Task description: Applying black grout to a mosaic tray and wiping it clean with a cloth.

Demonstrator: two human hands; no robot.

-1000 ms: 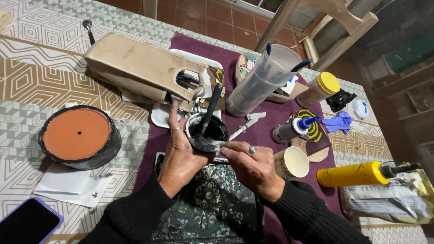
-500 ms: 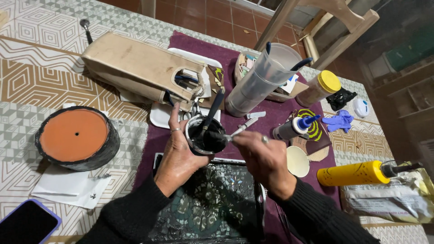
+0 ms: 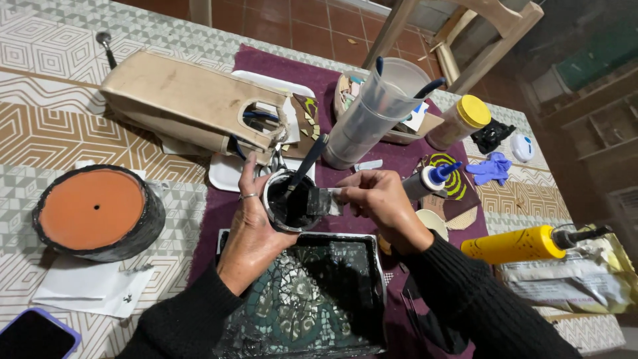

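My left hand (image 3: 249, 223) grips a small cup of black paste (image 3: 291, 199) from the left side, above a rectangular mosaic tray (image 3: 302, 299) with dark glass pieces. My right hand (image 3: 379, 199) holds a small flat spatula (image 3: 323, 199) whose blade, smeared black, dips over the cup's right rim. A dark-handled tool (image 3: 307, 159) stands in the cup and leans away from me.
On the purple cloth (image 3: 219, 219) lie a tall clear measuring jug (image 3: 372, 113), a glue bottle (image 3: 428, 181), a yellow-capped jar (image 3: 463, 121) and a paper cup (image 3: 432, 223). An upturned terracotta pot (image 3: 93, 213) stands left, a beige bag (image 3: 186, 100) behind, a yellow tube (image 3: 515, 244) right, a phone (image 3: 33, 336) near left.
My right hand rose from the cup's near rim to its right side, bringing the spatula into the cup. More of the mosaic tray shows as the view shifted.
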